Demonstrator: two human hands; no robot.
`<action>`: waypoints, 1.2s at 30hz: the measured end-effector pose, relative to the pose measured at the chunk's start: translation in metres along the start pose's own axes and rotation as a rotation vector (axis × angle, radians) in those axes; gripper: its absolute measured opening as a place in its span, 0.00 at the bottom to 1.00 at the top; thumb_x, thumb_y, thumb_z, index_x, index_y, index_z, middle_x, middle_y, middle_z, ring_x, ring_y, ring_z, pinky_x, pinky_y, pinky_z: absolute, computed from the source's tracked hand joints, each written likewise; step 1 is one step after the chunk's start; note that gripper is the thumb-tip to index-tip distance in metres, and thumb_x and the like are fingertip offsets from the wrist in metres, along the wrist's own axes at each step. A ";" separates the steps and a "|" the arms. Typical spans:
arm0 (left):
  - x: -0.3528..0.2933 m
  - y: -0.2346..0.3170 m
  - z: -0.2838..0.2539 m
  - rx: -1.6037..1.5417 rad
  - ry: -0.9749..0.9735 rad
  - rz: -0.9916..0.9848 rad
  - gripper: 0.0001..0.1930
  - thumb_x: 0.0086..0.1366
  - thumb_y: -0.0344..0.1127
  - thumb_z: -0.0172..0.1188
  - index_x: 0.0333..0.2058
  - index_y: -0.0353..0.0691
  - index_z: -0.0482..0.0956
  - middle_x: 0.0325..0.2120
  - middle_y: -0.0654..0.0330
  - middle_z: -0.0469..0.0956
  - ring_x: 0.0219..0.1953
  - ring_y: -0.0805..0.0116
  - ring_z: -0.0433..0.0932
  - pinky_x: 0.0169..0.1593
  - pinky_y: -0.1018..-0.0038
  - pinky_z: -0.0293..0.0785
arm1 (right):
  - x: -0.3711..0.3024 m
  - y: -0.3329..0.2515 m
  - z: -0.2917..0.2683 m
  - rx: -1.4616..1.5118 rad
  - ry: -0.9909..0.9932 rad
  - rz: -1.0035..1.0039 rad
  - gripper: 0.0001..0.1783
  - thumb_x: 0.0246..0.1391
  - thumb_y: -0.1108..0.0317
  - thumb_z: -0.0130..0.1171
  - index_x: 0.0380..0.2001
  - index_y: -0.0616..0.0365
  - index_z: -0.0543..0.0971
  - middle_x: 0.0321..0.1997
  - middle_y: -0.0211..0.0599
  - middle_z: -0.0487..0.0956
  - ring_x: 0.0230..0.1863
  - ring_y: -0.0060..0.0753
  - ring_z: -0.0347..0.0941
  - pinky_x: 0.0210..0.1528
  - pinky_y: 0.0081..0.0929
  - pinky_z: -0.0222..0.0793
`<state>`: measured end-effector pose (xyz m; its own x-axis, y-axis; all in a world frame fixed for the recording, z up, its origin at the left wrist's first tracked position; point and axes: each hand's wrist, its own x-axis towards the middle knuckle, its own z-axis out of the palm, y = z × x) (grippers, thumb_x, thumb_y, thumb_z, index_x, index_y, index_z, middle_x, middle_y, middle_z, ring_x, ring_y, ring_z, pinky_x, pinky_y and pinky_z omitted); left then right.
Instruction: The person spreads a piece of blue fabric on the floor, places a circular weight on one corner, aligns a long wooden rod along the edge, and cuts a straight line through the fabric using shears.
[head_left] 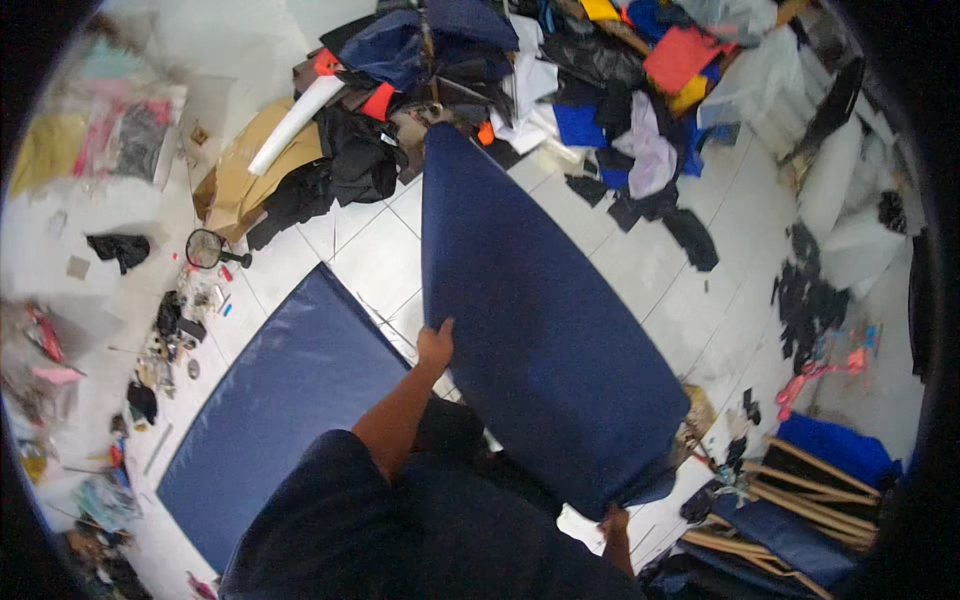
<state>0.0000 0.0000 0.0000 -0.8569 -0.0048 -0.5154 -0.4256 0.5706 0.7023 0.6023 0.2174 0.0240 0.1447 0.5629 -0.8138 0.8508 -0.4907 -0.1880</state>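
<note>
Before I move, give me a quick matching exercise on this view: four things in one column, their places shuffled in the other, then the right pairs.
Things
1. Left hand
2. Right hand
3. Second navy panel
4. Wooden poles

Places
A. On the tiled floor, left of the raised navy panel
B. At the bottom end of the raised navy panel
C. In the lower right of the picture, among blue material
D. On the left edge of the raised navy panel

Right pairs: 1-D, 2-B, 3-A, 4-C
</note>
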 end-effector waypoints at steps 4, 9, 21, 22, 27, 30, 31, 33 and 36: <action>-0.019 -0.052 -0.069 -0.198 0.113 0.218 0.24 0.60 0.41 0.65 0.45 0.25 0.72 0.41 0.38 0.79 0.46 0.42 0.79 0.50 0.59 0.72 | -0.031 0.014 0.021 -0.039 -0.002 -0.069 0.27 0.64 0.45 0.50 0.48 0.61 0.72 0.29 0.48 0.75 0.23 0.41 0.71 0.18 0.39 0.69; -0.022 -0.135 -0.130 -0.344 0.185 0.240 0.25 0.60 0.40 0.63 0.49 0.28 0.69 0.46 0.38 0.77 0.50 0.40 0.75 0.54 0.57 0.70 | -0.104 0.070 0.068 -0.077 -0.045 -0.056 0.26 0.64 0.47 0.51 0.48 0.62 0.71 0.29 0.46 0.73 0.23 0.44 0.71 0.18 0.40 0.69; -0.152 -0.160 -0.315 -0.318 0.075 0.211 0.22 0.63 0.36 0.60 0.50 0.26 0.67 0.46 0.37 0.76 0.51 0.40 0.75 0.56 0.58 0.69 | -0.252 0.243 0.163 0.261 0.051 -0.111 0.32 0.60 0.37 0.50 0.41 0.62 0.72 0.15 0.36 0.67 0.12 0.35 0.64 0.14 0.35 0.69; -0.148 -0.187 -0.331 -0.244 0.082 0.239 0.23 0.63 0.37 0.60 0.49 0.25 0.67 0.47 0.36 0.76 0.51 0.40 0.75 0.56 0.58 0.68 | -0.262 0.252 0.187 0.349 0.073 -0.103 0.29 0.61 0.39 0.51 0.38 0.59 0.72 0.13 0.34 0.65 0.10 0.33 0.62 0.14 0.36 0.69; -0.172 -0.301 -0.411 -0.248 0.005 0.170 0.23 0.64 0.38 0.60 0.50 0.25 0.68 0.49 0.36 0.74 0.54 0.40 0.72 0.58 0.59 0.66 | -0.339 0.298 0.288 0.294 0.203 -0.216 0.28 0.61 0.42 0.52 0.36 0.62 0.73 0.11 0.34 0.65 0.10 0.34 0.67 0.13 0.37 0.71; -0.198 -0.353 -0.459 -0.215 -0.094 0.188 0.22 0.64 0.38 0.60 0.50 0.26 0.68 0.50 0.38 0.74 0.55 0.42 0.72 0.58 0.60 0.66 | -0.380 0.353 0.321 0.267 0.297 -0.299 0.31 0.62 0.44 0.51 0.34 0.70 0.73 0.17 0.45 0.73 0.14 0.42 0.74 0.12 0.39 0.72; -0.204 -0.374 -0.486 -0.211 -0.061 0.171 0.22 0.64 0.37 0.60 0.50 0.26 0.68 0.50 0.39 0.74 0.55 0.43 0.72 0.58 0.60 0.66 | -0.403 0.368 0.335 0.226 0.269 -0.284 0.31 0.62 0.45 0.52 0.34 0.71 0.73 0.17 0.45 0.73 0.14 0.42 0.74 0.12 0.38 0.73; -0.216 -0.412 -0.534 -0.214 -0.002 0.148 0.22 0.65 0.37 0.59 0.51 0.27 0.68 0.50 0.40 0.75 0.54 0.44 0.73 0.57 0.60 0.66 | -0.444 0.390 0.361 0.150 0.224 -0.264 0.30 0.61 0.45 0.53 0.33 0.71 0.73 0.18 0.46 0.74 0.14 0.42 0.74 0.12 0.37 0.73; -0.259 -0.451 -0.597 -0.296 -0.105 0.161 0.21 0.65 0.35 0.59 0.51 0.27 0.68 0.50 0.41 0.75 0.54 0.45 0.73 0.57 0.60 0.66 | -0.479 0.470 0.377 0.072 0.219 -0.154 0.29 0.62 0.46 0.52 0.33 0.70 0.74 0.18 0.46 0.74 0.14 0.41 0.74 0.13 0.38 0.73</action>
<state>0.2407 -0.7464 0.1097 -0.8921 0.1589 -0.4229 -0.3662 0.2939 0.8829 0.7424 -0.5335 0.1178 0.1284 0.7609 -0.6360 0.8345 -0.4294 -0.3452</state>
